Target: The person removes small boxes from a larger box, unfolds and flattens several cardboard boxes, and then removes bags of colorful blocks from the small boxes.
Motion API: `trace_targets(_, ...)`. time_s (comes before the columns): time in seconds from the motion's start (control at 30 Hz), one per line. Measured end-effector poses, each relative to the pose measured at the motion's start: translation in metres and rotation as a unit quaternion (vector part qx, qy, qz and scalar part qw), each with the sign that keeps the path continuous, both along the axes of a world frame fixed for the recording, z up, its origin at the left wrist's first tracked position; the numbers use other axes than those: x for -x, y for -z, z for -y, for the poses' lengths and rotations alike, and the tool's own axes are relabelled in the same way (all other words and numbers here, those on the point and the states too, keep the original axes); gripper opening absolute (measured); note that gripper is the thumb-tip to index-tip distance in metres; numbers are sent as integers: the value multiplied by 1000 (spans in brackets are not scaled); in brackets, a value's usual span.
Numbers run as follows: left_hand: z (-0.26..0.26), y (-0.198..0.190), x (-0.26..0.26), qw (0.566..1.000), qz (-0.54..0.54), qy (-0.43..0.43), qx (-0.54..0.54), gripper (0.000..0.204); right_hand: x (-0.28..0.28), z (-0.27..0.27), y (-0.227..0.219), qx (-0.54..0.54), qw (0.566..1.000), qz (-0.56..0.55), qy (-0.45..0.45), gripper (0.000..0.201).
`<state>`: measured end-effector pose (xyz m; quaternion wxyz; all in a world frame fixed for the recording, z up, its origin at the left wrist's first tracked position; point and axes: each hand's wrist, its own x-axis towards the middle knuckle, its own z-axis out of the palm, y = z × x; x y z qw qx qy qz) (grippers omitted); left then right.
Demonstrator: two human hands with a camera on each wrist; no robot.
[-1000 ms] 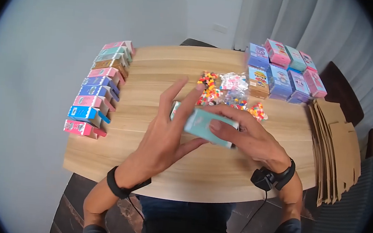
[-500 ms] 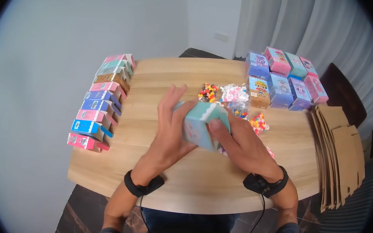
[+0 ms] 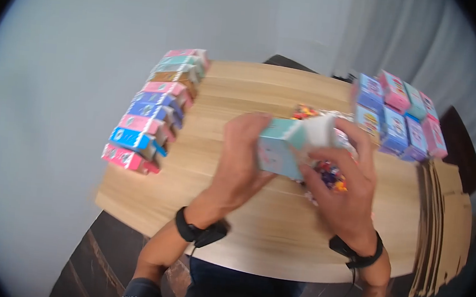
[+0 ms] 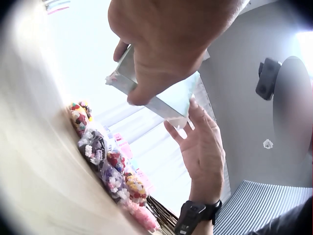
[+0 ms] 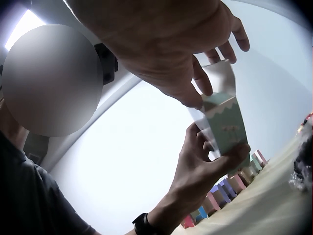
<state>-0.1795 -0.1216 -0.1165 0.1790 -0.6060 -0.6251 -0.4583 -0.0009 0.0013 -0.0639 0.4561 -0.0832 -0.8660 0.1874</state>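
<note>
A small mint-green carton (image 3: 277, 157) with a white scalloped edge is held up above the table, its open end facing right. My left hand (image 3: 237, 160) grips it around the closed end, thumb and fingers on opposite sides. A white end flap (image 3: 320, 130) stands out from the open end. My right hand (image 3: 349, 198) is at that end, its fingers spread and lightly bent, fingertips touching the flap and the rim. In the right wrist view the carton (image 5: 227, 125) shows its opening beneath the right fingers.
Bags of small colourful building bricks (image 3: 332, 176) lie behind the hands. A row of cartons with raised flaps (image 3: 156, 110) runs down the table's left side. Stacked closed boxes (image 3: 395, 131) stand at the back right, beside flat brown cardboard sheets (image 3: 444, 223).
The mint carton has been turned so its open end faces right, and its white flap has swung out. My right hand has shifted from gripping the carton to its opening. The head view has moved.
</note>
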Motion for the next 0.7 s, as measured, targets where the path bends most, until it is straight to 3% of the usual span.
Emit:
trace_targets(0.07,2,-4,-4,1000,4,-6,-4,101,-1,8,-5,12,999,30,1,25)
trace_targets(0.13,1,-5,-5,1000,12,4,-11,102,-4,9,-15,291,944,148,-38,22)
trace_targets(0.27,4,-8,-7,999,-36,-16,10,101,-2,-10,-1,300,929,209,-58,22)
trace_targets(0.33,5,-11,-8,994,-105,-20,-13,97,3,-11,9,242,959,113,-90,20)
trace_targets(0.4,18,-18,-12,992,-118,-40,-3,93,-3,-10,-2,183,972,119,-84,14)
trace_targets(0.47,54,-29,-13,987,-113,-87,67,86,-13,-12,-11,137,985,22,-103,5)
trace_targets(0.53,104,-30,-4,964,-181,-164,104,82,-35,-22,-28,246,965,-41,-81,15)
trace_targets(0.6,157,-27,4,955,-185,-193,130,83,-59,-56,-37,243,969,22,-49,20)
trace_targets(0.67,213,-21,20,926,-196,-215,239,87,-70,-70,-45,264,962,52,-55,25)
trace_targets(0.7,234,-21,29,914,-190,-233,274,91,-76,-85,-44,265,946,184,-8,23)
